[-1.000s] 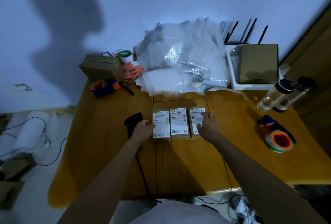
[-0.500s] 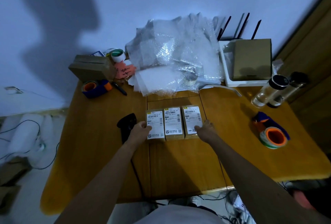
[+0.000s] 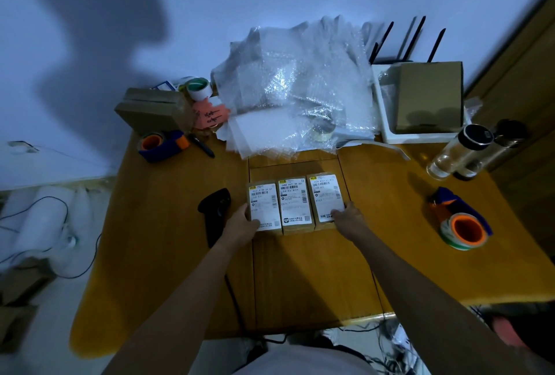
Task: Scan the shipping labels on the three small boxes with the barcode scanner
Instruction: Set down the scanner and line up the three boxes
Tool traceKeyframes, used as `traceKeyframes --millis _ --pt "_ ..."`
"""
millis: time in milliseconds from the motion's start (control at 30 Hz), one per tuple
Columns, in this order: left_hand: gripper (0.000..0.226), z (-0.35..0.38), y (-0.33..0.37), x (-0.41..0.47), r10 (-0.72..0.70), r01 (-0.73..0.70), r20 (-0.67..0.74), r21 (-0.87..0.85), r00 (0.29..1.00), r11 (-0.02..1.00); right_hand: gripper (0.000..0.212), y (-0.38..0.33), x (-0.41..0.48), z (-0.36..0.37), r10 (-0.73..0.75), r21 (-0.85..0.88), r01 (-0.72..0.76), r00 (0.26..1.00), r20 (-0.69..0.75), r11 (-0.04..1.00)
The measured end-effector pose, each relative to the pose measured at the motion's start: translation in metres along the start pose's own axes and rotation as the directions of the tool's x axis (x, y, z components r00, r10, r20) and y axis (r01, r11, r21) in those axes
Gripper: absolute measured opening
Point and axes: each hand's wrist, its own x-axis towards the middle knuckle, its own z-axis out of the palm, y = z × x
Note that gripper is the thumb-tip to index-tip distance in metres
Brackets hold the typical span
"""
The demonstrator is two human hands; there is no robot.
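Three small brown boxes lie side by side at the table's middle, white shipping labels facing up: left box, middle box, right box. My left hand rests on the near left corner of the left box, thumb on its label. Fingertips of my right hand press the near right corner of the right box. Neither hand lifts a box. The black barcode scanner lies flat just left of the boxes beside my left hand, untouched, its cable running toward me.
Bubble wrap is heaped behind the boxes. Tape dispensers sit at back left and at right. Two bottles lie at right, a white tray with a carton behind them, and a cardboard box at back left.
Both hands slid from the sides of the row toward me onto the near corners of the outer boxes. The view shifted a little; the scanner stayed put.
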Motion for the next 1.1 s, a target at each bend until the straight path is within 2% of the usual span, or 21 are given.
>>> traceKeyframes --millis 200,867,1000,1100 --pt "0.066 -0.001 -0.002 0.0 0.021 -0.02 0.021 -0.057 1.0 0.998 0.052 0.005 -0.003 0.0 -0.032 -0.032 0.032 0.999 0.002 0.999" --pt "0.063 0.022 0.001 0.005 0.077 -0.075 0.1 -0.032 0.992 0.997 0.052 0.019 -0.01 -0.027 -0.015 -0.03 0.013 0.999 -0.049 0.999" --pt "0.065 0.026 0.002 0.005 0.048 -0.047 0.074 -0.023 0.996 0.999 0.054 0.02 -0.011 -0.028 -0.036 -0.039 0.035 0.999 -0.039 0.999" --pt "0.055 0.025 0.004 0.003 0.019 -0.019 0.026 -0.011 0.999 1.0 0.057 0.017 -0.012 -0.028 -0.029 -0.025 0.029 0.999 -0.031 0.999"
